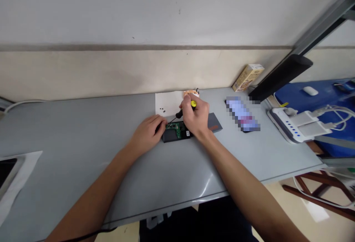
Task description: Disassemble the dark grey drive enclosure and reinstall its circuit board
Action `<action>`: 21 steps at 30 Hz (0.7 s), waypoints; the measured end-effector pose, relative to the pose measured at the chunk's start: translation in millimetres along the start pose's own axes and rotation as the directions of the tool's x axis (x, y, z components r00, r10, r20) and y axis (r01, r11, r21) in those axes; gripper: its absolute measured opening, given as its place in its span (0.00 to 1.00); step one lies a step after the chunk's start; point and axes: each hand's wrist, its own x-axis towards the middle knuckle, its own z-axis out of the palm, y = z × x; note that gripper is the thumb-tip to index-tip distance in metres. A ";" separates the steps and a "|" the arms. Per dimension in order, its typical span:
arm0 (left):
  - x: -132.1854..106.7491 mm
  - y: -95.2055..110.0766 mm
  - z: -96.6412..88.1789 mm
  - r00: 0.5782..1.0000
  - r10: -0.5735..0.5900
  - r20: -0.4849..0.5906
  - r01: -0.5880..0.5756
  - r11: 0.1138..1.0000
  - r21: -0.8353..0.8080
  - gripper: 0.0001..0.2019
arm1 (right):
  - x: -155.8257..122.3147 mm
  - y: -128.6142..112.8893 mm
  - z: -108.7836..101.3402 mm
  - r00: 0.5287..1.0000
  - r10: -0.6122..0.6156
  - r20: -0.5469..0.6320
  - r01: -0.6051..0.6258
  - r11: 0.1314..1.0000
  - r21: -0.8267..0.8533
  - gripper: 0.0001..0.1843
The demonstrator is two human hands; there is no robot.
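- Paper (31,162) at the left end of the grey table (91,127).
- Left hand (146,135), touching the left edge of an opened device (170,135) on the table; I cannot tell whether it grips.
- Right hand (195,114), closed around a screwdriver (179,114), tip at the green circuit board (178,130).
- Phone (242,114), lying flat.

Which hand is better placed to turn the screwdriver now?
Likely the right hand: it grips the screwdriver, whose tip points toward the green circuit board. The left hand is beside the black device, seemingly better placed to steady it.
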 end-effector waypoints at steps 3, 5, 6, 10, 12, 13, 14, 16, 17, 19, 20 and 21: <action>0.0 -0.7 0.4 1.000 0.001 0.000 -0.001 1.000 0.005 0.13 | -0.1 -1.0 -0.1 0.999 -0.003 0.033 0.003 1.000 -0.003 0.23; 0.1 -0.2 0.1 1.000 0.006 0.001 -0.006 1.000 0.006 0.13 | -0.3 -1.1 -0.1 1.000 -0.007 0.023 0.007 1.000 -0.007 0.23; 0.2 0.2 -0.1 1.000 0.007 -0.001 -0.007 1.000 0.004 0.13 | -0.4 -0.8 -0.1 1.000 -0.009 0.010 0.009 1.000 -0.005 0.23; 0.3 1.8 -1.1 1.000 0.010 -0.003 -0.010 1.000 0.000 0.12 | -1.1 -0.4 0.4 1.000 -0.009 -0.005 0.009 1.000 -0.003 0.23; 0.3 1.8 -1.2 1.000 0.013 0.000 -0.013 1.000 -0.006 0.12 | -1.4 -1.4 0.6 1.000 -0.005 0.012 0.005 1.000 -0.012 0.23; 0.4 1.6 -1.1 1.000 0.013 0.001 -0.013 1.000 -0.010 0.12 | -1.5 -2.0 0.6 1.000 -0.003 0.018 0.003 1.000 -0.016 0.24; 0.4 1.3 -1.0 1.000 0.011 0.003 -0.011 1.000 -0.013 0.12 | -1.5 -2.5 0.6 1.000 0.000 0.021 0.001 1.000 -0.019 0.24; 0.4 0.5 -0.8 1.000 0.004 0.010 -0.004 1.000 -0.014 0.12 | -1.3 -2.9 0.6 1.000 0.005 0.007 -0.005 1.000 -0.024 0.24; 0.5 0.1 -0.6 1.000 0.001 0.009 -0.001 1.000 -0.012 0.13 | -1.3 -2.6 0.7 1.000 0.008 -0.003 -0.008 1.000 -0.022 0.24; 0.5 -0.6 -0.3 1.000 -0.001 0.009 0.001 1.000 -0.009 0.13 | -1.4 -1.7 0.9 1.000 0.012 -0.014 -0.013 1.000 -0.014 0.24; 0.5 -0.9 -0.2 1.000 -0.002 0.010 0.002 1.000 -0.008 0.12 | -1.6 -1.2 1.1 1.000 0.014 -0.012 -0.014 1.000 -0.010 0.24; 0.6 -1.0 -0.1 1.000 -0.004 0.009 0.004 1.000 -0.007 0.12 | -1.9 -0.8 1.2 1.000 0.013 -0.005 -0.013 1.000 -0.008 0.24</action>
